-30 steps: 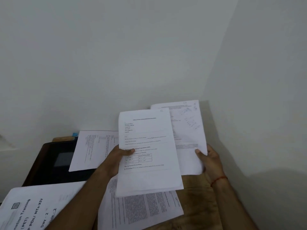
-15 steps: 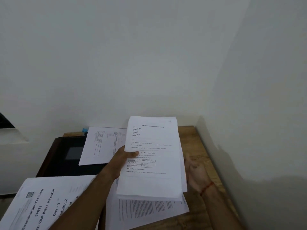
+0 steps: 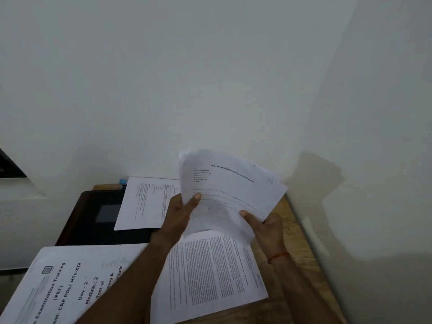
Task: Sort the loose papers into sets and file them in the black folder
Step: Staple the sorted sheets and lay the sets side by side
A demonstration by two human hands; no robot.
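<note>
Black folder (image 3: 93, 218) lies flat on the wooden table (image 3: 294, 242), and one printed sheet (image 3: 145, 202) overlaps its right edge. Nothing is visibly filed in it.

To the folder's right you hold a stack of papers (image 3: 233, 195), raised off the table and slightly fanned. Your left hand (image 3: 180, 213) pinches its left edge, thumb on the front, fingers hidden behind. Your right hand (image 3: 266, 228) pinches the lower right corner the same way.

Judgement: sorting underway, filing not begun. Left to sort: a dense text page (image 3: 210, 272) right of the folder and nearer you, and a training booklet (image 3: 63, 284) in front of the folder.

The table sits in a corner of plain white walls (image 3: 210, 78); a shadow falls on the right-hand one.
</note>
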